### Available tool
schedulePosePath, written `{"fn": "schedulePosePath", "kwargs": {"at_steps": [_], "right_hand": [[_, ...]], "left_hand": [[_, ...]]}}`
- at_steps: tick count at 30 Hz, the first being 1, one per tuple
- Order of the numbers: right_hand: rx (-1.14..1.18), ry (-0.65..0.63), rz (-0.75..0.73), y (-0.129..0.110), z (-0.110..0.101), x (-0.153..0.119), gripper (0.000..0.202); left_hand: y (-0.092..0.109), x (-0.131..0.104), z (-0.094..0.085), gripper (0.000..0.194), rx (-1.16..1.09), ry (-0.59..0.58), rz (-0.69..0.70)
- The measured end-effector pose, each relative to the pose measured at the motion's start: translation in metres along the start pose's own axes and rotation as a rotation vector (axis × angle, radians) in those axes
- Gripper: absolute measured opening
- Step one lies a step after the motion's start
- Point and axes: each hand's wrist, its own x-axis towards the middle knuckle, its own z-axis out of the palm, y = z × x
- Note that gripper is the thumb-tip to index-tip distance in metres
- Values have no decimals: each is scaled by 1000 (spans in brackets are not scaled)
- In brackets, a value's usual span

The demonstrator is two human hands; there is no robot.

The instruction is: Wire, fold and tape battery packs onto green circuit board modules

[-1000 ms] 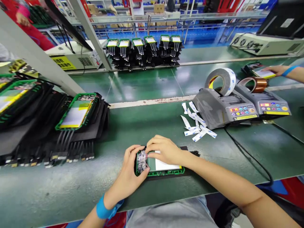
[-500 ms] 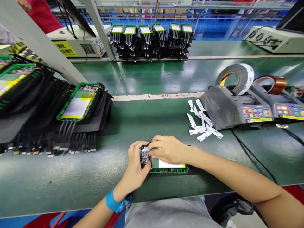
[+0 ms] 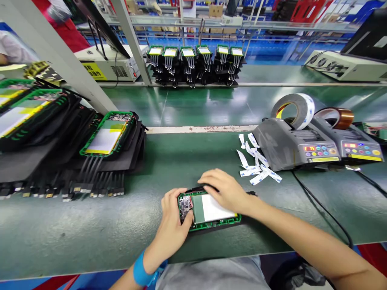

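Note:
A green-framed device (image 3: pixel 216 207) with a white panel and a bare circuit board lies on the green bench near its front edge. My left hand (image 3: pixel 175 217) grips its left end, thumb at the circuit board and fingers round the far corner. Over the far long edge rests my right hand (image 3: pixel 225 189), fingers bent and somewhat apart, touching the black rim; whether it pinches anything is hidden. A blue band (image 3: pixel 145 270) circles my left wrist.
Stacked devices (image 3: pixel 105 137) with ribbon cables fill the left side. White tape strips (image 3: pixel 256 169) lie before two grey tape dispensers (image 3: pixel 296 149) at right. More devices (image 3: pixel 193 60) stand at the back, beside a metal post (image 3: pixel 130 40). Two people show partly at upper left.
My right hand has moved off the device's top to its far edge, uncovering the white panel. The device is slightly tilted round. The camera view has shifted.

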Motion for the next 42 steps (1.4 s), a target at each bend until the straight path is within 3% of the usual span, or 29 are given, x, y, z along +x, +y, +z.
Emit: {"fn": "schedulePosePath", "kwargs": {"at_steps": [2, 6, 12, 15, 20, 24, 32, 37, 42], "right_hand": [[75, -110, 58, 12, -8, 11, 22], [133, -402, -7, 19, -16, 33, 21], [80, -500, -59, 15, -19, 47, 11], [41, -459, -52, 8, -20, 45, 5], [-80, -339, -99, -7, -20, 27, 15], [-83, -242, -122, -10, -12, 13, 14], [-217, 122, -150, -8, 7, 6, 22], [-250, 112, -82, -5, 10, -3, 19], [-271, 32, 24, -6, 13, -8, 17]], "left_hand": [[-3, 0, -5, 46, -13, -31, 8], [-10, 12, -21, 38, -37, -58, 13], [-10, 31, -37, 21, -1, -16, 19], [-1, 36, -34, 23, 52, -49, 82], [13, 38, -25, 42, 129, -102, 195], [14, 40, -21, 41, 174, -74, 228], [12, 44, -22, 29, 263, -9, 342], [10, 38, -22, 11, 309, 63, 415], [8, 34, -22, 11, 329, 66, 453]]}}
